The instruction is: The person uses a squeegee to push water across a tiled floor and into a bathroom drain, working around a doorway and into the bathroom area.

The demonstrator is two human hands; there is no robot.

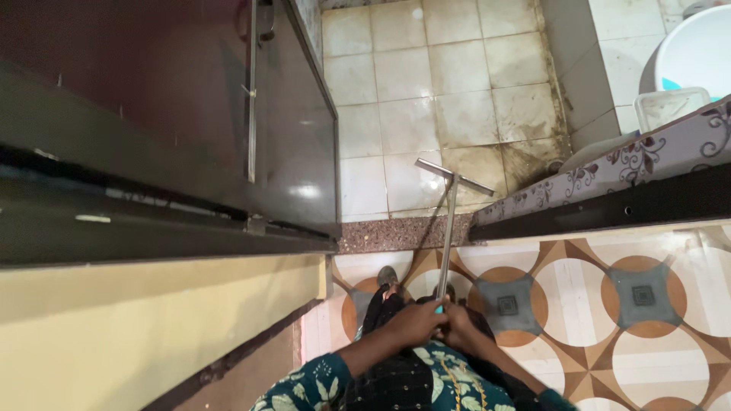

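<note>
Both my hands, left hand (415,323) & right hand (459,326), clench the floor wiper (449,221) handle's near end; shaft runs straight ahead, blade prob. on wet tiles (426,99).

Counting fast: two hands, left hand (415,323) and right hand (459,327), both gripping one long-handled floor wiper (451,228). One dark door (293,129) is standing open. One white tub (697,53) and one white container (670,106) are sitting by one patterned ledge (647,156).
</note>
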